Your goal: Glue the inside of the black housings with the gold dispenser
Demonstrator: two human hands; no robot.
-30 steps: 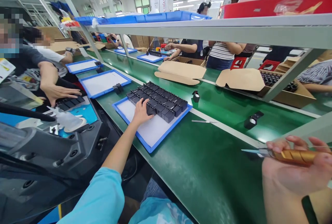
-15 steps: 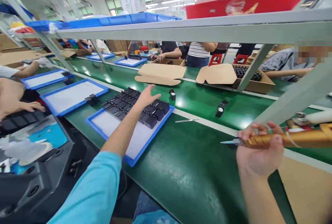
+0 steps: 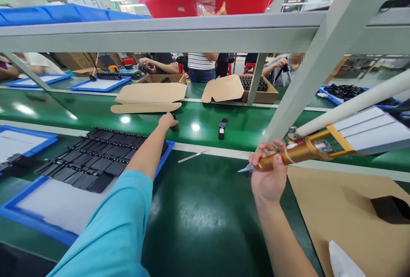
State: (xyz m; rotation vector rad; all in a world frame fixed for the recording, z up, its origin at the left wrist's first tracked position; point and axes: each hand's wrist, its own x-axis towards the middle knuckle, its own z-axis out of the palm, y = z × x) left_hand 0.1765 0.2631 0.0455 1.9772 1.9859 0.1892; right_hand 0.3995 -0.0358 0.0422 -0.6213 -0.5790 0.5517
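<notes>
My left hand (image 3: 167, 120) reaches out over the green belt, its fingers closed on a small black case (image 3: 174, 126), which they partly hide. My right hand (image 3: 268, 170) is wrapped around a gold-coloured, pen-like tool (image 3: 296, 156) with a pale blue tapered tip (image 3: 246, 169) pointing left. A second black case (image 3: 222, 129) with a white spot lies on the belt between my hands. Below my left forearm, rows of black cases (image 3: 105, 151) fill part of a blue-rimmed tray (image 3: 64, 235). A thin pale strip (image 3: 192, 156) lies on the green table.
A slanted white post (image 3: 297, 67) and a shelf (image 3: 160, 39) stand over the work area. Opened cardboard boxes (image 3: 264, 96) sit across the belt, with people behind them. Brown board (image 3: 349, 208) with a black sleeve-like piece (image 3: 392, 208) lies at the right.
The view has turned right. My left hand, open above the tray before, has moved to the belt and closed on a black case. My right hand still holds the gold tool.
</notes>
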